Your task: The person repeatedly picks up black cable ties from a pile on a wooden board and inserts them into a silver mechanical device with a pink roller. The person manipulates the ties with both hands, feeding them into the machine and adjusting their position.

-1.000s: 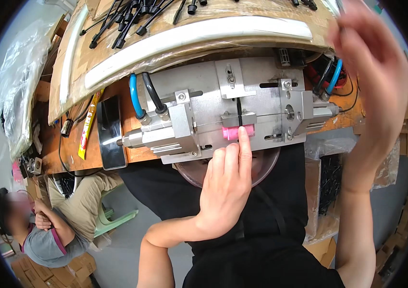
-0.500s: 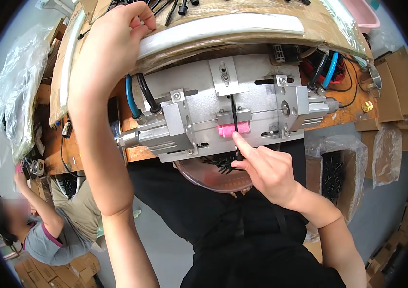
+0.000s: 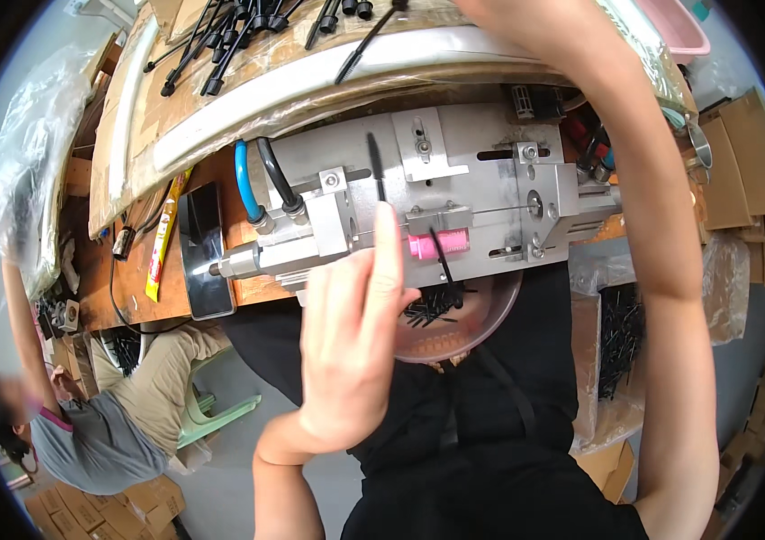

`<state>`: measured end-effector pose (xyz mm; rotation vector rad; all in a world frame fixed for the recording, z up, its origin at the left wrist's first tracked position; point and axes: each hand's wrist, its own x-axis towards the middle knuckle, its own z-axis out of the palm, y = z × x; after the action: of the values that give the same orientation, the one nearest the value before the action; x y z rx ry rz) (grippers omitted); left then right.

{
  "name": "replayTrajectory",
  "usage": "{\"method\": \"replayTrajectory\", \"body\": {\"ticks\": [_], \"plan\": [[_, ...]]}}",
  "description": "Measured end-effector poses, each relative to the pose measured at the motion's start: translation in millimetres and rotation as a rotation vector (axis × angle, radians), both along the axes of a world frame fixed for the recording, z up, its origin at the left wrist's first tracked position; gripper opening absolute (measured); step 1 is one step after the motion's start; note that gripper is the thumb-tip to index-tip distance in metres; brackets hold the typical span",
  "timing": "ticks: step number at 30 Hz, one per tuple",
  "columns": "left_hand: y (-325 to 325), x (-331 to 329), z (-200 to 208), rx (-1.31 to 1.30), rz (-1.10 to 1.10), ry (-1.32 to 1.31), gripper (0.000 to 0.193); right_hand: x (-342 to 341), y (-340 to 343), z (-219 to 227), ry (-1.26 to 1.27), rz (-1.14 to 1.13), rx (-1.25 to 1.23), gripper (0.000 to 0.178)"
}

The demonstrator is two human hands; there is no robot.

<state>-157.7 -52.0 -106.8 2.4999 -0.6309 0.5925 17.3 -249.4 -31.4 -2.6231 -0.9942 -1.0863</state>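
My left hand (image 3: pixel 346 346) is over the front of the metal fixture (image 3: pixel 310 144), its index finger stretched along a black mascara wand (image 3: pixel 375 166). The wand's bristled end points away from me; its other end is hidden in my fingers. A pink ribbed piece (image 3: pixel 439 243) sits on the fixture's front, with another black wand (image 3: pixel 443 261) slanting across it toward the bowl. My right hand (image 3: pixel 513 13) reaches over the cardboard-covered shelf at the top edge, its fingers cut off by the frame. Close by, a third wand (image 3: pixel 369 43) crosses the white strip; whether I hold it is unclear.
Black capped wands (image 3: pixel 238 36) lie on the cardboard. A translucent bowl (image 3: pixel 486 324) of black pieces is below the fixture. A phone (image 3: pixel 207 261) and yellow packet (image 3: pixel 164 243) lie left. A lined box (image 3: pixel 621 342) stands right. Another person (image 3: pixel 103 423) sits at far left.
My left hand came down from the shelf to the fixture with a wand. My right hand left the wand on the pink piece and swung up to the shelf. That wand slid toward me.
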Motion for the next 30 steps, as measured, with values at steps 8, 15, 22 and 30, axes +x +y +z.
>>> {"method": "replayTrajectory", "body": {"ticks": [8, 15, 22, 30], "plan": [[-13.1, -20.5, -26.3, 0.088, 0.020, 0.051, 0.056, 5.1, 6.2, 13.4, 0.356, 0.326, -0.122, 0.016], [-36.6, -21.8, -48.0, 0.180, 0.027, 0.099, 0.065, 6.6, -2.0, 9.1, 0.457, 0.285, 0.145, 0.014], [-42.5, -17.3, -42.9, 0.214, 0.008, 0.122, 0.067, -77.0, -25.1, 39.4, 0.678, 0.097, 0.840, 0.025], [-20.5, 28.0, 14.8, 0.151, -0.046, 0.005, 0.057, -176.2, -11.7, -82.6, 0.460, 0.178, 0.572, 0.042]]}}
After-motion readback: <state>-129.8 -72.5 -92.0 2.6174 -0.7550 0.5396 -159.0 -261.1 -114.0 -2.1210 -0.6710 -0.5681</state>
